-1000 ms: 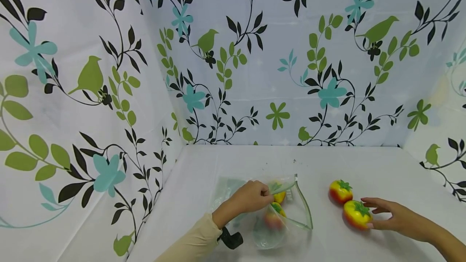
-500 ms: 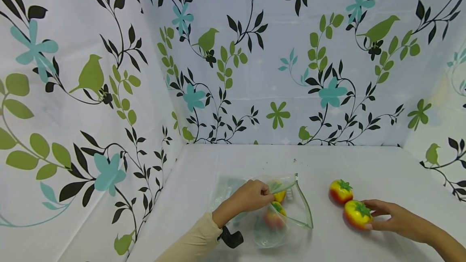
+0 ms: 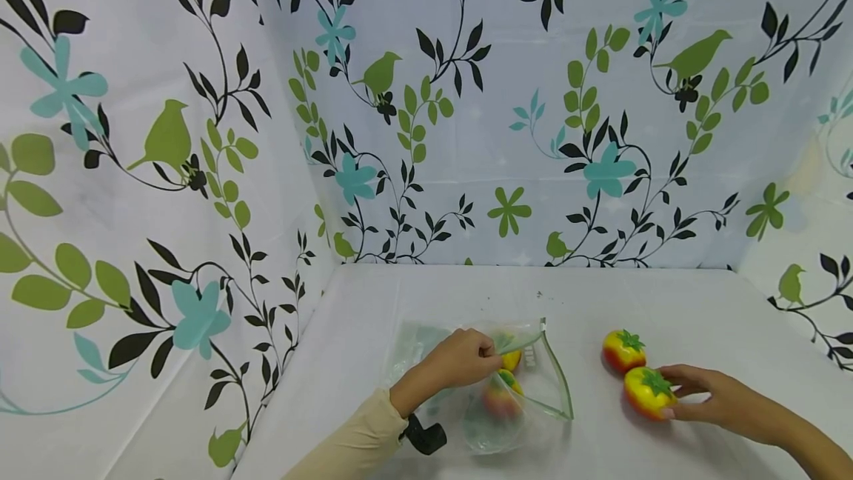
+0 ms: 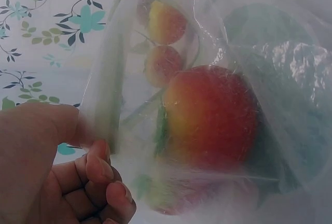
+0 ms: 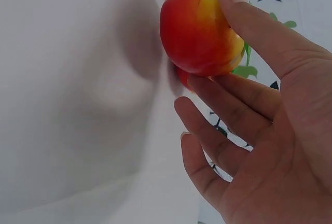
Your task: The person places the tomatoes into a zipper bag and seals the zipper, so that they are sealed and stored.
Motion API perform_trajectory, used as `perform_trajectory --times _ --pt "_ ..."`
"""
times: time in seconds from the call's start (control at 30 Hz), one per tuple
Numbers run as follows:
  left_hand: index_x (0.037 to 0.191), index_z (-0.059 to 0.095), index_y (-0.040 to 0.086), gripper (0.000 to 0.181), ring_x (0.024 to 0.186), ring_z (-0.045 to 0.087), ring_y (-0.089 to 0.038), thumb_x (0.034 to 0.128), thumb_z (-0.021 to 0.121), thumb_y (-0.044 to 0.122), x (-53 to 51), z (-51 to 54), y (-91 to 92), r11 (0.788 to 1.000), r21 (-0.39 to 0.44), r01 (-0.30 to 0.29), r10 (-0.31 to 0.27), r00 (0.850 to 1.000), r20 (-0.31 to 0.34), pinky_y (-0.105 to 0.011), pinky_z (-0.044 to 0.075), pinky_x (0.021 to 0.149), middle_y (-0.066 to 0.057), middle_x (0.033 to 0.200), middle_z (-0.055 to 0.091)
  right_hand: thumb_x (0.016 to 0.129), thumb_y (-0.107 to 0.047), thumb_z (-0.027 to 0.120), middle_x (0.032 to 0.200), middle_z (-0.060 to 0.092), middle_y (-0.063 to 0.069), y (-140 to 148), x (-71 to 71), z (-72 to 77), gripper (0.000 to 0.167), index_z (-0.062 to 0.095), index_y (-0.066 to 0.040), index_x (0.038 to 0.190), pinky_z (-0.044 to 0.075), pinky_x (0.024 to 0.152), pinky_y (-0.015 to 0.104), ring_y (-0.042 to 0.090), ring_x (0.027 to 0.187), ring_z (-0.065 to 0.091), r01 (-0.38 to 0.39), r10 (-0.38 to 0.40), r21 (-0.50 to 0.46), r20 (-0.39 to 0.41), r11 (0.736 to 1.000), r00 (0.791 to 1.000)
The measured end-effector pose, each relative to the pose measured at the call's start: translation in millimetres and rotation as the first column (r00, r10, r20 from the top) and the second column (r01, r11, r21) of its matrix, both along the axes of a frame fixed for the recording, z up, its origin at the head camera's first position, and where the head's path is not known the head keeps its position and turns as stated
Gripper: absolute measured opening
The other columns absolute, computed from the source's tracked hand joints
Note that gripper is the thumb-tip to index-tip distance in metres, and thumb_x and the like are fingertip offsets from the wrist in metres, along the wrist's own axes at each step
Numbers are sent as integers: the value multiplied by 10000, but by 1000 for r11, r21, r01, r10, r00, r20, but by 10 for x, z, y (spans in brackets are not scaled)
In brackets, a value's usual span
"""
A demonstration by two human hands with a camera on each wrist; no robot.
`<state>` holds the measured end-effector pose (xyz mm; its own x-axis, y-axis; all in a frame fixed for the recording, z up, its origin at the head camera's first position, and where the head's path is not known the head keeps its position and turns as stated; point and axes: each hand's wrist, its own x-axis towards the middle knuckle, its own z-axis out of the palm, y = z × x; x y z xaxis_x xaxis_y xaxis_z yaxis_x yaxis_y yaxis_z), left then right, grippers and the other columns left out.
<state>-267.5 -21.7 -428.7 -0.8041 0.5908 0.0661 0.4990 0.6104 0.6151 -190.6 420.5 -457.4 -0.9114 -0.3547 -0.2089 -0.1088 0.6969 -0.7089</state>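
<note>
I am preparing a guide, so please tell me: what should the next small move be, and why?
Probably the right hand should carry its yellow-red fruit toward the clear bag: this hand pinches the fruit, while the left hand holds the bag open by its edge, with similar fruits inside.

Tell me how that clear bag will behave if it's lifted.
The clear bag is probably floppy, since its thin film wrinkles. Its weight may shift: the red-and-yellow fruits inside look round and loose. With its green edge gaping open, they could roll out if it tips.
</note>
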Motion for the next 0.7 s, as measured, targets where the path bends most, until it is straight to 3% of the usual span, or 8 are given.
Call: perform_trajectory --times 0.23,0.4,0.5,0.6,0.7 --pt "571 420 208 448 475 292 -46 949 659 229 7 10 8 1000 -1 -4 4 1000 -15 -216 245 502 127 511 294 987 -326 738 1379 627 278 -272 -33 127 649 529 58 1467 612 862 430 284 1102 656 -20 23 43 -73 999 997" --pt "573 404 209 449 478 275 -48 944 656 222 11 24 12 1000 -2 4 -4 1000 -29 -220 238 506 124 515 277 964 -331 768 1301 688 139 -531 -42 169 616 577 6 1443 541 784 234 52 1018 628 -28 33 30 -152 999 988" --pt "573 405 210 443 481 274 -45 940 653 211 17 33 11 1000 1 10 -10 999 -32 -217 236 506 127 515 280 950 -329 788 1263 704 74 -683 -64 167 595 603 -15 1419 527 772 231 -14 993 598 -46 48 14 -220 999 974" --pt "572 409 212 436 480 276 -44 934 651 200 27 46 10 1000 4 11 -11 999 -30 -216 234 500 130 513 286 943 -341 796 1245 703 37 -830 -104 166 574 624 -28 1393 538 784 242 8 989 605 -69 69 9 -275 998 959" --pt "572 398 213 441 479 267 -46 933 650 196 38 63 11 1000 6 14 -13 999 -29 -221 229 497 130 515 277 938 -359 800 1245 695 34 -971 -139 168 570 636 -32 1375 551 790 244 50 985 619 -84 80 -1 -282 996 956"
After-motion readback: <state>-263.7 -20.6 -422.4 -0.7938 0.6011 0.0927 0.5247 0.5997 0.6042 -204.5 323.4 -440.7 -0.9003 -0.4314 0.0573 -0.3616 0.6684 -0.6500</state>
